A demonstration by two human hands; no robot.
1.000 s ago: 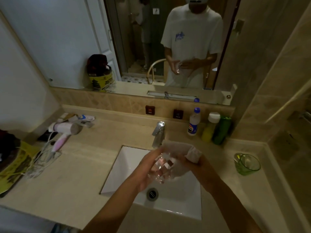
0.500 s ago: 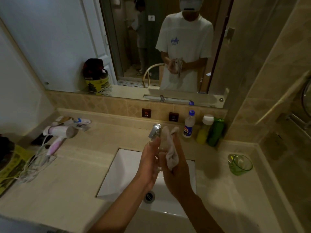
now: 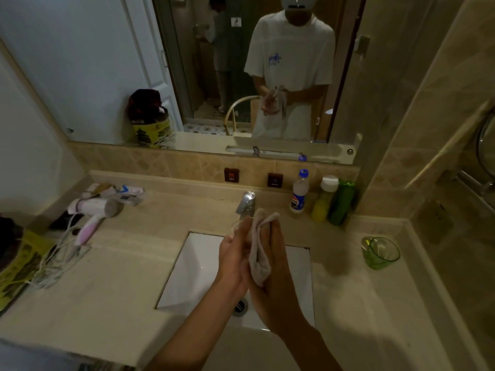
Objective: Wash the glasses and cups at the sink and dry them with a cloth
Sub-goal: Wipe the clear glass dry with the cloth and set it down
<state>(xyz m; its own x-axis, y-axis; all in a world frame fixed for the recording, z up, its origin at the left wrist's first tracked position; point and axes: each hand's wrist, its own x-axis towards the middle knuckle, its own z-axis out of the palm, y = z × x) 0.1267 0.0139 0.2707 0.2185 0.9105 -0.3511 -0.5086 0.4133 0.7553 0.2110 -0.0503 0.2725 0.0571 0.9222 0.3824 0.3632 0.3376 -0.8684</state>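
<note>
Glass: a clear glass (image 3: 239, 225), mostly hidden, sits between both hands above the sink (image 3: 198, 266), at 12 o'clock from the drain.
Left hand: the left hand (image 3: 232, 259) holds the glass from the 9 o'clock side, fingers curved around it.
Right hand: the right hand (image 3: 273, 266) grips a pale cloth (image 3: 259, 253) against the glass.
Handling: likely light, rigid, breakable, slick if wet; hold the wall, not the rim.
Green cup: a green cup (image 3: 380, 253) stands on the counter at 3 o'clock.

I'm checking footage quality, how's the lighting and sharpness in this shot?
Head view: dim, warm light; the white sink is the brightest patch; a glint sits on the faucet; wide-angle bending curves the counter edges; hands and cloth look slightly soft.
</note>
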